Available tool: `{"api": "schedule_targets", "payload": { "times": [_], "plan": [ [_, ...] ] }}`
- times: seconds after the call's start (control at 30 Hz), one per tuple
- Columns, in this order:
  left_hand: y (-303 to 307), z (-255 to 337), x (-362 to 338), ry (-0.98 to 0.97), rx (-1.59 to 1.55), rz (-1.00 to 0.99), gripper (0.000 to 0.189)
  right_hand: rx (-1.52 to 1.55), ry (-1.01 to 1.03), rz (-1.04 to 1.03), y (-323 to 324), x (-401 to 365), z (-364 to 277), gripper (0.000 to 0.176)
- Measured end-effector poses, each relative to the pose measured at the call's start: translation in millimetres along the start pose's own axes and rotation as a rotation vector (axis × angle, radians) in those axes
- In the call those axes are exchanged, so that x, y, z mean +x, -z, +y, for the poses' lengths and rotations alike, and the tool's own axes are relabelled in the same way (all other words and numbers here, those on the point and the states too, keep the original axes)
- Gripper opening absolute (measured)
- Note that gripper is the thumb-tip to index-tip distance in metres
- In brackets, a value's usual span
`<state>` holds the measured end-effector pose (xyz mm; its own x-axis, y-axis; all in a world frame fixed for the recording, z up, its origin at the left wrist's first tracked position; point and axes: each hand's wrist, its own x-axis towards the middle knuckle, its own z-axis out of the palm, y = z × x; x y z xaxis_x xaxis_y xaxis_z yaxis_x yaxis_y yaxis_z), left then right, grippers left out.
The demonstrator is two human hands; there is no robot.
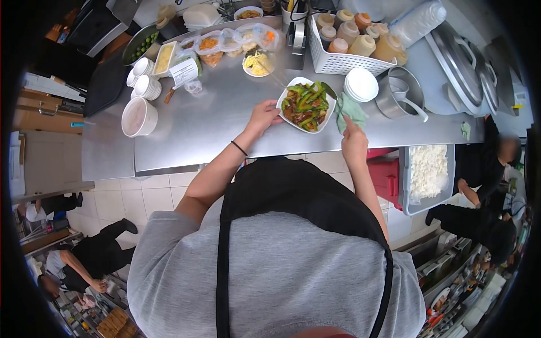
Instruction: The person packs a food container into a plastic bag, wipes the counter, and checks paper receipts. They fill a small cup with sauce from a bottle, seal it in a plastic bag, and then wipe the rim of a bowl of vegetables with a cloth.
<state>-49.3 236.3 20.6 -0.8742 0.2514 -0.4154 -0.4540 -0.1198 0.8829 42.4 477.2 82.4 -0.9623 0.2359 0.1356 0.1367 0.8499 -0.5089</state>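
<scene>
A white square bowl (pixel 285 116) of sliced green peppers and brown meat (pixel 307 106) sits on the steel counter in front of me. At its left rim is my left hand (pixel 265 117), with thumb and fingers on the edge. My right hand (pixel 354 135) is closed around the handle of a spoon (pixel 329 90), whose dark bowl end reaches the right rim of the dish. Under the spoon handle and beside my right hand lies a crumpled green cloth (pixel 354 111).
Beyond the cloth are stacked white bowls (pixel 361 84), a metal pot (pixel 401 93) and a white basket (pixel 355 63) of squeeze bottles. White tubs (pixel 140 117) stand left. A rice bin (pixel 404 180) is below the counter's right side. Co-workers (pixel 96 253) are on both sides.
</scene>
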Motion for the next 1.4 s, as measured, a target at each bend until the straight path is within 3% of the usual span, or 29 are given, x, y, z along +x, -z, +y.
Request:
{"api": "schedule_targets", "payload": {
  "times": [0.1, 0.17, 0.33, 0.53, 0.6, 0.8, 1.13, 1.2, 1.33, 1.4],
  "plan": [
    [-0.2, 0.0, -0.3, -0.017, 0.002, -0.005, 0.033, -0.021, 0.022, -0.033, 17.6, 6.9, -0.9, 0.039],
    [-1.4, 1.3, -1.2, -0.01, 0.004, -0.001, 0.033, -0.195, 0.074, -0.03, 27.1, 13.4, -1.9, 0.035],
    [-0.9, 3.1, -2.5, 0.0, 0.029, -0.009, 0.033, -0.18, 0.127, -0.06, 22.3, 27.2, 4.9, 0.033],
    [-0.4, 0.2, 0.1, -0.008, 0.027, -0.008, 0.033, 0.118, 0.013, -0.272, 12.8, 48.4, 24.6, 0.032],
    [-0.3, -0.2, -0.2, -0.018, 0.02, 0.01, 0.034, 0.367, -0.024, -0.378, 11.3, 57.4, 38.1, 0.03],
    [-0.9, -1.1, 0.1, -0.025, 0.02, 0.021, 0.034, 0.541, -0.177, -0.437, 42.1, 56.9, 40.8, 0.027],
    [1.1, -2.3, 2.2, -0.008, 0.065, -0.027, 0.036, 0.346, 0.022, -0.308, 61.2, 30.2, 22.4, 0.03],
    [1.0, -1.5, 2.0, -0.007, 0.066, -0.03, 0.036, 0.28, 0.165, -0.232, 55.1, 24.4, 20.0, 0.033],
    [-0.4, 0.5, -0.3, 0.0, 0.063, -0.016, 0.035, 0.218, 0.12, -0.282, 54.4, 18.1, 12.9, 0.035],
    [-1.1, 1.5, -2.0, 0.003, 0.059, -0.009, 0.035, 0.215, 0.084, -0.122, 51.5, 18.9, 15.7, 0.036]
  ]
}}
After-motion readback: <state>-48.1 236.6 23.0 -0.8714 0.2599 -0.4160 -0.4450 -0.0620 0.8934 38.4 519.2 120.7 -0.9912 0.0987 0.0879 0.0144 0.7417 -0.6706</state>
